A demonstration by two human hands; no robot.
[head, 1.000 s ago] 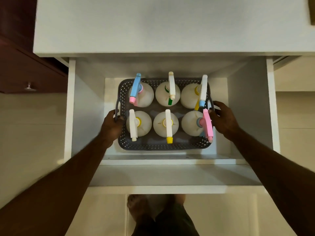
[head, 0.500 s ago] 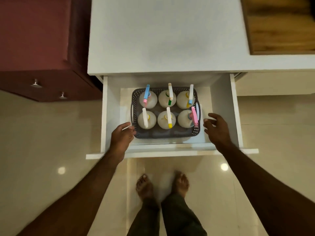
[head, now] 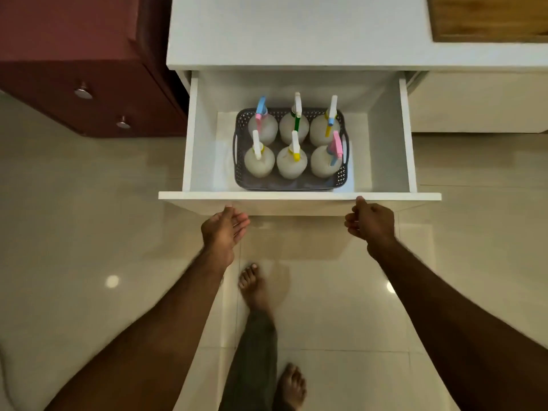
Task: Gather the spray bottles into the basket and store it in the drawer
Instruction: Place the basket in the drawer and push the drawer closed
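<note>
A grey perforated basket [head: 240, 126] sits inside the open white drawer [head: 299, 196]. It holds several white spray bottles [head: 291, 163] with coloured triggers, standing in two rows. My left hand [head: 223, 232] hovers just below the drawer's front panel, palm turned inward, fingers loosely apart, holding nothing. Near the front panel's right part is my right hand [head: 370, 223], its fingers curled and its thumb tip touching the panel's top edge. Neither hand touches the basket.
A white countertop [head: 296, 28] runs above the drawer, with a wooden board [head: 489, 16] at its far right. A dark red cabinet [head: 74, 69] with round knobs stands to the left. My bare feet [head: 255, 286] are on the glossy tiled floor [head: 89, 232] below the drawer.
Both hands let go of the basket's handles and drew back out of the drawer to its front panel. The view pulled away from the drawer.
</note>
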